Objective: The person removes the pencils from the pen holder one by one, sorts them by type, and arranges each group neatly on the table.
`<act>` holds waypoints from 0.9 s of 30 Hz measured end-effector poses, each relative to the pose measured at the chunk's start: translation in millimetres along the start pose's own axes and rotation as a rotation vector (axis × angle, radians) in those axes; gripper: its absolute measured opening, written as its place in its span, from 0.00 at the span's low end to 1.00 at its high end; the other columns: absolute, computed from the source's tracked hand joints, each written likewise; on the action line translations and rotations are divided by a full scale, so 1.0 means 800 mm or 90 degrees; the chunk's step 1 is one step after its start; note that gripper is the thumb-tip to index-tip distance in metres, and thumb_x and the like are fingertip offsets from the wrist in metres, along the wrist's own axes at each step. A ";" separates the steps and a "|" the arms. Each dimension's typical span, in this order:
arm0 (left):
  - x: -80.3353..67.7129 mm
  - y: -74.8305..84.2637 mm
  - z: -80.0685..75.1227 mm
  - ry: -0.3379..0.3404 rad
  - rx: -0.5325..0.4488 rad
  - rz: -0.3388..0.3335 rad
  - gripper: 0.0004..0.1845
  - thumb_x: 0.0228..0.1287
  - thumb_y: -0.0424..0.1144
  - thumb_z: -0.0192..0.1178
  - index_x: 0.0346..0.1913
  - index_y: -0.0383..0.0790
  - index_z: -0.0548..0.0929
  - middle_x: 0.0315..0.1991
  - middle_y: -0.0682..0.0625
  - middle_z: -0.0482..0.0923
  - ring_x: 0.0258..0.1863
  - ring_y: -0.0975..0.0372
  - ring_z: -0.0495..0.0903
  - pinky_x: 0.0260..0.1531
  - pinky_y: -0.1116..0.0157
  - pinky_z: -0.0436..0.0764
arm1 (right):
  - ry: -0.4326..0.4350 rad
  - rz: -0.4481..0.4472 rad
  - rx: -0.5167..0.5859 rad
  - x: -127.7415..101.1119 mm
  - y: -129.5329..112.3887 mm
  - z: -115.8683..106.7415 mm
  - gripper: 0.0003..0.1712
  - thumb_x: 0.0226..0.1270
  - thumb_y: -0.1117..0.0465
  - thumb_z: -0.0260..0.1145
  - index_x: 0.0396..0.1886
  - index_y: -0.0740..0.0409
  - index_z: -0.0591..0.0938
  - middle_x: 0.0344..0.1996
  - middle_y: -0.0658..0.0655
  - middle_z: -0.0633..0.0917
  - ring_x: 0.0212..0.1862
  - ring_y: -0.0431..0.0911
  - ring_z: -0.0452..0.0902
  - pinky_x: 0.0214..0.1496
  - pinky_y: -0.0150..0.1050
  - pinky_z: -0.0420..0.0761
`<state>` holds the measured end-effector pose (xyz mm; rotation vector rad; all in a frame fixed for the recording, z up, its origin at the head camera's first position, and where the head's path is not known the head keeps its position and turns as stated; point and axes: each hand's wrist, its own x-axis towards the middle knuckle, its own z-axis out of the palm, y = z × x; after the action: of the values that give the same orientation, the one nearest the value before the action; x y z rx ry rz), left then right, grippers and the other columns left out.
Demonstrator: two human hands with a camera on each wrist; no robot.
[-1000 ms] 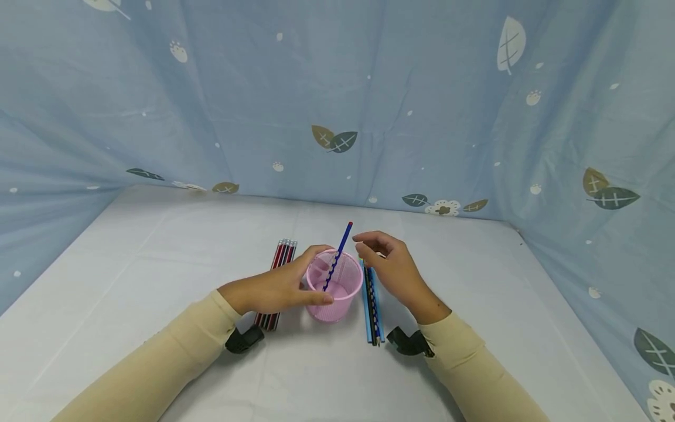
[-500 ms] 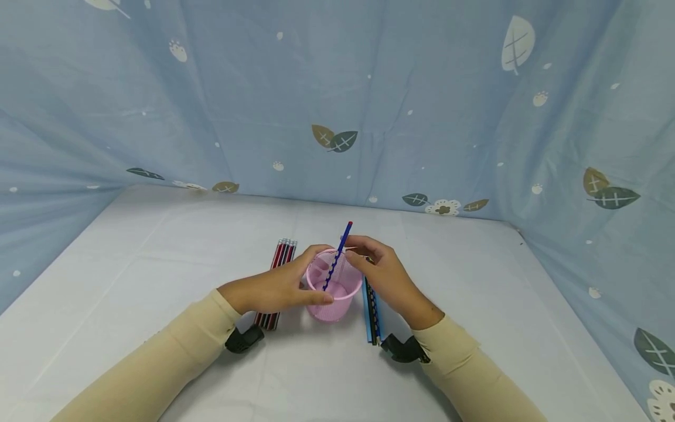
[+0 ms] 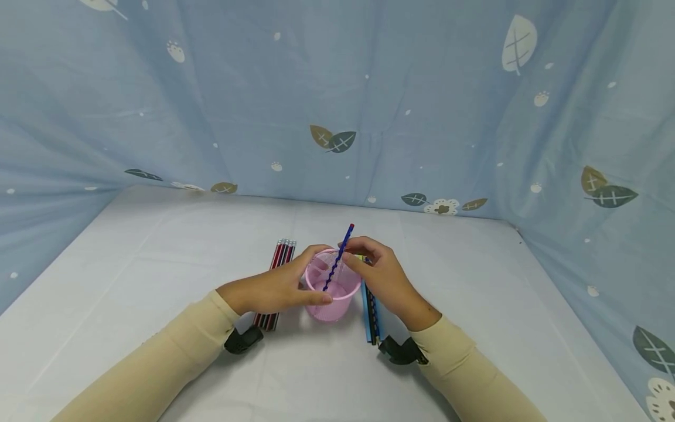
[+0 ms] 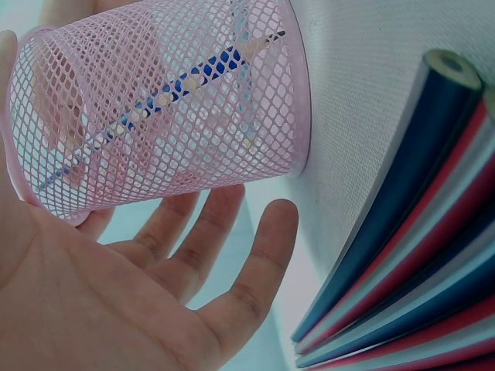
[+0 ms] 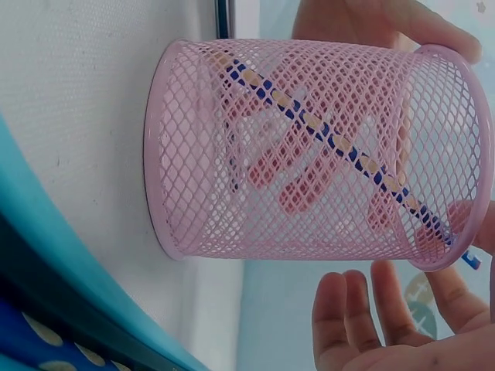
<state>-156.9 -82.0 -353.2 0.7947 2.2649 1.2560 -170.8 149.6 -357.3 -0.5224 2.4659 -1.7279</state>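
In the head view, my left hand (image 3: 282, 287) grips a pink mesh pencil cup (image 3: 329, 310) from the left, thumb across the near side of its rim. One blue spotted pencil (image 3: 336, 264) with a red end leans inside the cup. Its point is down near the base, seen through the mesh in the left wrist view (image 4: 259, 48). At the rim, my right hand (image 3: 382, 275) pinches the pencil's upper part between thumb and index finger. The other right fingers (image 5: 332, 309) stay loose outside the cup. The cup stands upright on the table.
Left of the cup lies a bundle of red-and-black striped pencils (image 3: 282, 255), partly under my left hand. To its right, several blue and black pencils (image 3: 372, 316) lie beneath my right hand. White cloth covers the table (image 3: 184, 246); a blue patterned curtain (image 3: 263, 117) hangs behind.
My right hand has moved left from above the right-hand pencils to the cup's rim and taken hold of the blue pencil, which has shifted slightly. My left hand keeps its grip.
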 end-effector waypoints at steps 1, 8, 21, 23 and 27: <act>0.000 0.000 0.000 0.000 -0.001 0.001 0.46 0.66 0.56 0.65 0.77 0.62 0.46 0.67 0.52 0.67 0.63 0.59 0.73 0.60 0.54 0.76 | 0.002 -0.002 0.004 0.000 0.000 0.000 0.16 0.73 0.54 0.64 0.55 0.56 0.81 0.54 0.53 0.83 0.62 0.47 0.76 0.66 0.50 0.77; 0.001 -0.001 0.001 0.001 0.000 -0.001 0.45 0.65 0.57 0.65 0.75 0.66 0.47 0.65 0.55 0.68 0.63 0.60 0.73 0.61 0.54 0.76 | 0.014 -0.027 0.024 0.001 0.000 0.002 0.11 0.72 0.58 0.65 0.48 0.58 0.83 0.51 0.56 0.83 0.61 0.48 0.76 0.69 0.51 0.73; 0.001 -0.002 -0.001 -0.004 0.003 0.005 0.47 0.65 0.57 0.65 0.77 0.60 0.46 0.65 0.54 0.68 0.63 0.59 0.73 0.60 0.55 0.76 | 0.047 -0.099 -0.059 -0.001 0.000 0.000 0.06 0.69 0.57 0.68 0.40 0.55 0.86 0.43 0.52 0.82 0.47 0.46 0.76 0.49 0.37 0.82; 0.001 -0.002 0.000 -0.002 0.005 0.003 0.46 0.65 0.57 0.65 0.77 0.62 0.46 0.66 0.54 0.68 0.63 0.60 0.73 0.60 0.55 0.76 | 0.051 -0.112 -0.072 -0.001 -0.002 -0.001 0.06 0.69 0.57 0.68 0.40 0.54 0.86 0.40 0.52 0.82 0.44 0.47 0.75 0.46 0.35 0.80; 0.001 -0.002 0.000 0.003 0.009 -0.001 0.45 0.66 0.56 0.65 0.76 0.64 0.47 0.66 0.54 0.68 0.63 0.60 0.73 0.61 0.55 0.76 | 0.058 -0.133 -0.082 -0.002 -0.005 -0.004 0.06 0.70 0.58 0.68 0.40 0.55 0.86 0.37 0.53 0.83 0.41 0.47 0.76 0.44 0.35 0.80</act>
<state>-157.8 -81.6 -354.6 0.7948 2.2799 1.2439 -169.4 152.1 -352.6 -0.7557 2.6852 -1.7061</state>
